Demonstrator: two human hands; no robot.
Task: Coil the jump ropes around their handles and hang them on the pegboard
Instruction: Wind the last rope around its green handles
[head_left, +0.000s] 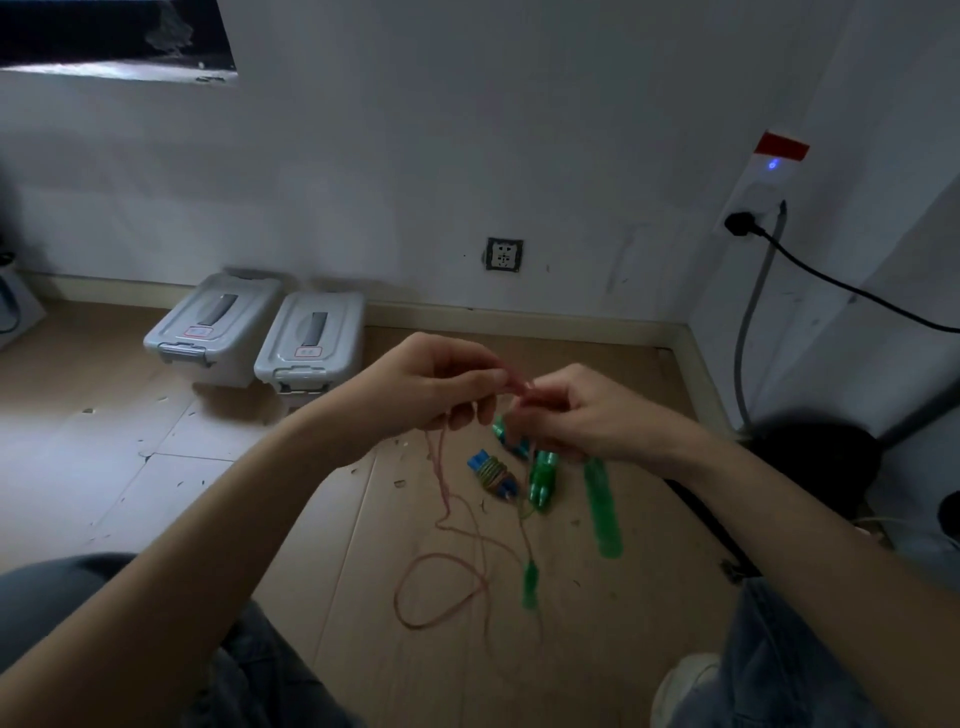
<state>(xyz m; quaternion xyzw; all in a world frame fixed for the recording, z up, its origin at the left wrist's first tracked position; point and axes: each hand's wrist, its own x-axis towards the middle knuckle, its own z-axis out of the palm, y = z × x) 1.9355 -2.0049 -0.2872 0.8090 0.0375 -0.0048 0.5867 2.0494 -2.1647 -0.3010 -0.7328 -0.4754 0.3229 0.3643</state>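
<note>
My left hand (436, 389) pinches a thin red jump rope (441, 571) near its end. My right hand (576, 415) grips the same rope's red end between its curled fingers, and a long green handle (602, 509) hangs down below that hand. The rope's slack drops from my left hand and loops on the wooden floor. A coiled rope bundle with blue handles (491, 473) lies on the floor under my hands, beside a bundle with green handles (543, 483). A loose green handle (531, 584) lies nearer to me. No pegboard is in view.
Two grey lidded storage boxes (265, 332) stand by the wall at the back left. A wall socket (504, 254) sits low on the wall. A power strip (758, 192) with a black cable hangs at the right. My knees frame the bottom of the view.
</note>
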